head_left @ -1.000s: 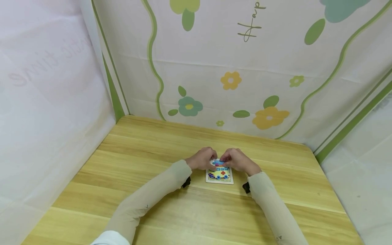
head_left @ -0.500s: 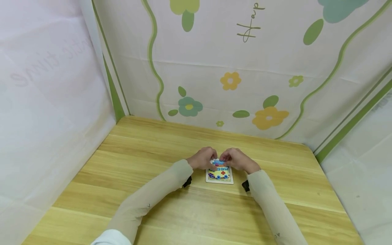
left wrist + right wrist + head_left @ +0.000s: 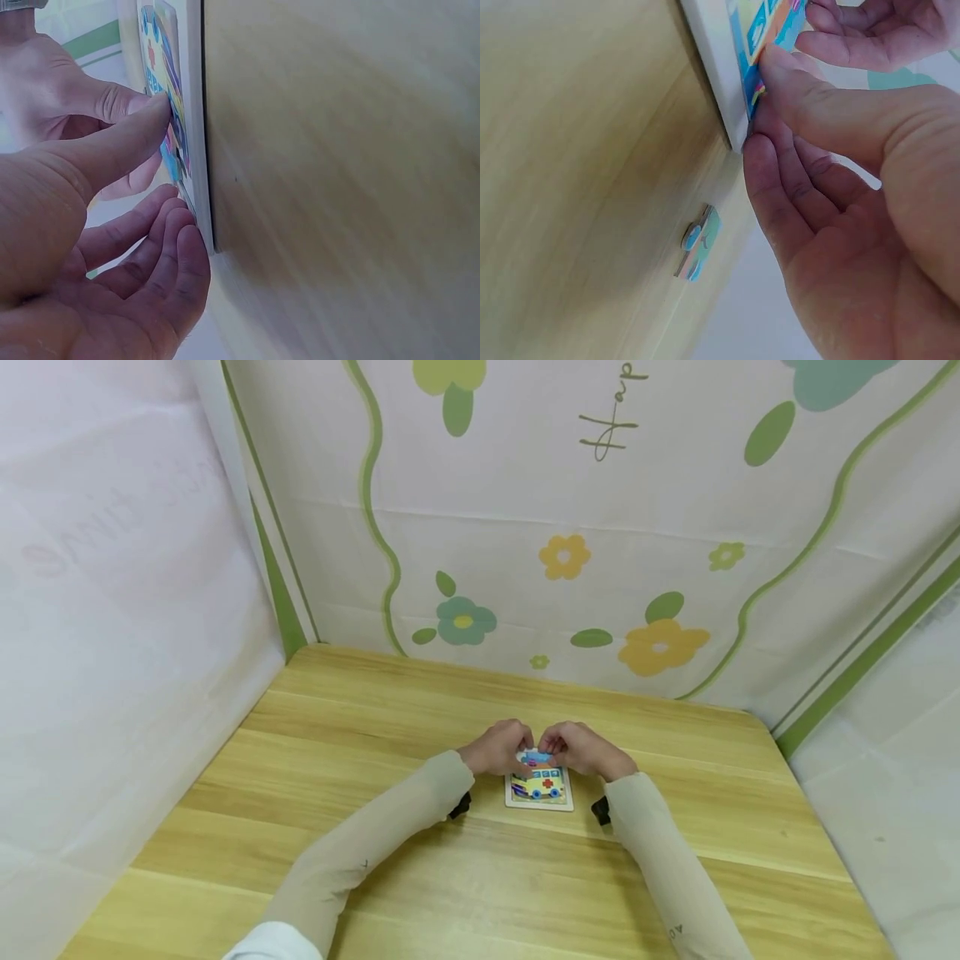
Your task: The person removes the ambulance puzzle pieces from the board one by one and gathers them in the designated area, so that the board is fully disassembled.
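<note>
The puzzle board [image 3: 542,807] lies on the table [image 3: 480,885] at twelve o'clock from the person, the wheels of its ambulance picture [image 3: 546,785] towards six; which axis is longer, I cannot tell. At its ten, the left hand [image 3: 498,750] pinches it; at its two, the right hand [image 3: 581,752] does likewise, both hiding the far corners. The right wrist view shows a loose puzzle piece [image 3: 701,244] at seven from the board. Flowered white cloth [image 3: 495,485] hangs at twelve.
</note>
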{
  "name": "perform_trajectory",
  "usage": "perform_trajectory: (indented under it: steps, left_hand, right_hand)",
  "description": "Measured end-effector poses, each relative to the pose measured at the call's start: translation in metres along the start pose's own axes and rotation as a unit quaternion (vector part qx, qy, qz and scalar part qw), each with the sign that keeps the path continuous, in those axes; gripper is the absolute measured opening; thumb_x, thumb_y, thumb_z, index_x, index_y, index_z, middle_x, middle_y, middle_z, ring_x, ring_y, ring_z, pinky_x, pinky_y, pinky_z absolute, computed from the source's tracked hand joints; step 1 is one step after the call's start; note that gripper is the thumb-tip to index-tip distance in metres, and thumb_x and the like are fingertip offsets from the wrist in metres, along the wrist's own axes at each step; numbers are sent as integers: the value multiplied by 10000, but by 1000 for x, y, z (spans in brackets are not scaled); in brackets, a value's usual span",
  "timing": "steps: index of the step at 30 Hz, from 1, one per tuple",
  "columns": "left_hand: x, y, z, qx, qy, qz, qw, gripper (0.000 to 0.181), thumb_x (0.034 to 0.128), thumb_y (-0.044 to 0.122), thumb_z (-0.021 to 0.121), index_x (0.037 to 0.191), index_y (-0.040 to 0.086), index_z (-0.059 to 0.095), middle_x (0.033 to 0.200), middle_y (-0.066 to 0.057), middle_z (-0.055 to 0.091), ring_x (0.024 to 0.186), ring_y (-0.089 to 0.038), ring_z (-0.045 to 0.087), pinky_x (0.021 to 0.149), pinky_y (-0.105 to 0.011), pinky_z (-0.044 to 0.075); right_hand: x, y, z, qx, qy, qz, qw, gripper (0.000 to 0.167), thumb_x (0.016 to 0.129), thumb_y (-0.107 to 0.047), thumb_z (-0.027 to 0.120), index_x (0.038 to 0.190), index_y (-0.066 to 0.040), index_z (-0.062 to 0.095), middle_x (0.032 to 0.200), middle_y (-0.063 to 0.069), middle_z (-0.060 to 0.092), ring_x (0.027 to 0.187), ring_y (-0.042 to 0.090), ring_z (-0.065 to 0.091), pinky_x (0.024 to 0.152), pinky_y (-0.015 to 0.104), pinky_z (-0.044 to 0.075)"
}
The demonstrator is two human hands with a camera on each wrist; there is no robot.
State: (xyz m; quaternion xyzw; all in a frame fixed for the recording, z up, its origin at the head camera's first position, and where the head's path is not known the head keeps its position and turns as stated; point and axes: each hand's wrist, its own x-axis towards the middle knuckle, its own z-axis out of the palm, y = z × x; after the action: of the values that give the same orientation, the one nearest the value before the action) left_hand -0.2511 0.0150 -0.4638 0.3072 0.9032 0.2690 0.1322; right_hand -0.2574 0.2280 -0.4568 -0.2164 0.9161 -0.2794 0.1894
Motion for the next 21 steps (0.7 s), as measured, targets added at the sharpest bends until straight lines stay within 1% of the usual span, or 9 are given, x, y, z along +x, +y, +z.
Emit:
perform_trajectory:
  steps: [5,9,11,14,18,21]
  left_hand:
    - [1,-1,1,-35,-22,-70,10000,462,865,242,902,1204,4,698,1107,-91,673,920,-136,541,845,-259,493]
    - [2,-1,2,-78,-41,-71,9999,459,860,239,907,1192,-4,703,1104,-97,681,923,-136,545,855,-262,499]
    - [2,-1,2,-63,-51,-66,9999,459,858,244,909,1186,-1,703,1095,-94,680,916,-134,542,848,-257,496]
    - [4,-2,1,-47,-39,-43,10000,456,854,242,912,1178,-2,703,1081,-95,678,904,-134,534,836,-253,488]
    - [6,-2,-1,-37,-31,0,10000,457,850,239,915,1175,1,700,1073,-89,673,901,-130,529,832,-248,485]
    - [7,-2,-2,-52,-58,5,10000,466,852,240,913,1185,-2,695,1079,-91,670,901,-131,525,831,-250,481]
  right_hand:
    - [0,2,1,102,-37,1,9999,155,935,61,746,1020,-68,741,977,52,725,884,157,647,828,306,579]
    - [-3,2,0,208,-11,34,9998,132,930,26,769,1011,-77,750,959,36,734,864,148,656,815,298,585]
    - [-4,2,0,256,42,45,9997,98,945,-2,766,1006,-78,758,953,24,744,860,141,665,820,306,591]
    - [-4,2,-1,220,169,-41,9996,46,975,-42,745,1000,-74,767,944,10,755,862,134,668,839,328,593]
    - [0,5,-2,191,313,-97,9993,55,984,-47,734,973,-86,771,922,-2,754,860,125,651,851,333,579]
    - [1,7,-3,266,323,-121,9990,80,982,-31,731,965,-99,768,911,4,751,850,129,657,841,326,579]
